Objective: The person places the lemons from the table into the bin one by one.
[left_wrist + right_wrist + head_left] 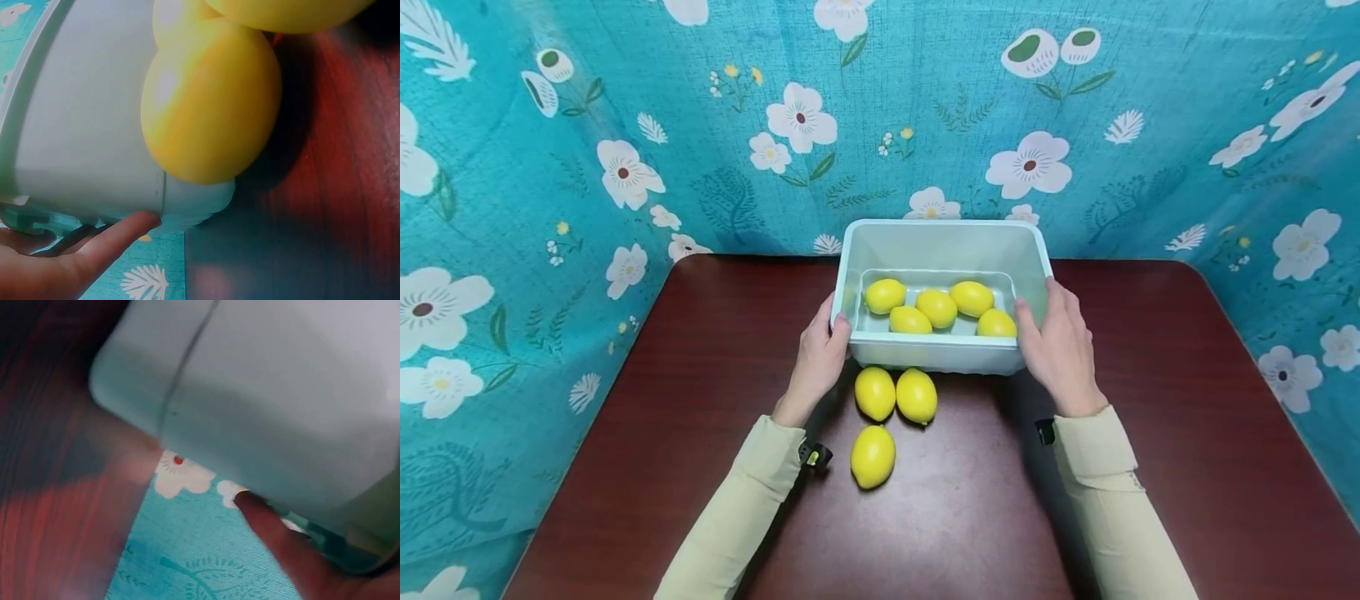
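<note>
A pale grey-blue plastic bin (936,357) is held at its two short ends, with several yellow lemons (936,308) lying on its floor. My left hand (816,354) grips the left end, thumb by the front corner. On the opposite end, my right hand (1062,354) holds the wall, its thumb over the rim. Two lemons (917,396) sit side by side just in front of the bin, and a third lemon (873,457) lies nearer to me. In the left wrist view a lemon (212,103) appears close to the bin's outer wall. Whether the base touches the table cannot be told.
The dark red-brown table (1165,400) extends on both sides of the bin. A turquoise floral cloth (880,108) hangs behind the table's back edge and along both sides, close behind the bin.
</note>
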{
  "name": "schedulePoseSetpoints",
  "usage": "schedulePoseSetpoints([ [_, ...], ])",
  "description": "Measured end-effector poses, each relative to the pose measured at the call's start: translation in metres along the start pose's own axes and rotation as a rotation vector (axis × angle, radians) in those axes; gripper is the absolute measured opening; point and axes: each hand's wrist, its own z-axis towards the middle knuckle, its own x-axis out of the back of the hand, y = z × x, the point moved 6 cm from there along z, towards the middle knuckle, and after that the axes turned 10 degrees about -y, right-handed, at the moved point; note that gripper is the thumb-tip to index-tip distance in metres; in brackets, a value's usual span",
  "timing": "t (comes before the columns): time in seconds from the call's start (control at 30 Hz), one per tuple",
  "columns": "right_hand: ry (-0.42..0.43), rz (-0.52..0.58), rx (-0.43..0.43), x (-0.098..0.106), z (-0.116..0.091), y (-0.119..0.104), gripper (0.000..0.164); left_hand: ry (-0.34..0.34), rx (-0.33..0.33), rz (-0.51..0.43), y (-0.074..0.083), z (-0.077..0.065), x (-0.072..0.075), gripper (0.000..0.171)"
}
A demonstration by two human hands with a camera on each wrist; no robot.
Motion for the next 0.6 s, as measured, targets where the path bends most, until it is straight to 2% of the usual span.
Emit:
schedulePoseSetpoints([
  [0.17,0.03,-0.008,-0.037,0.0,0.002,0.003,0.07,-0.007,0.013,-0.013,-0.001,0.0,0.0,0.052],
  [0.37,0.034,-0.012,-0.039,-0.001,0.003,0.002,0.068,-0.012,0.046,-0.058,-0.001,0.0,0.003,0.055],
  [0.47,0.035,-0.018,-0.033,0.0,0.003,0.002,0.068,0.003,0.013,-0.042,0.004,-0.002,0.006,0.058],
  [0.6,0.041,-0.02,-0.033,0.002,0.001,0.003,0.068,0.022,-0.071,-0.014,0.012,-0.007,0.008,0.061],
])
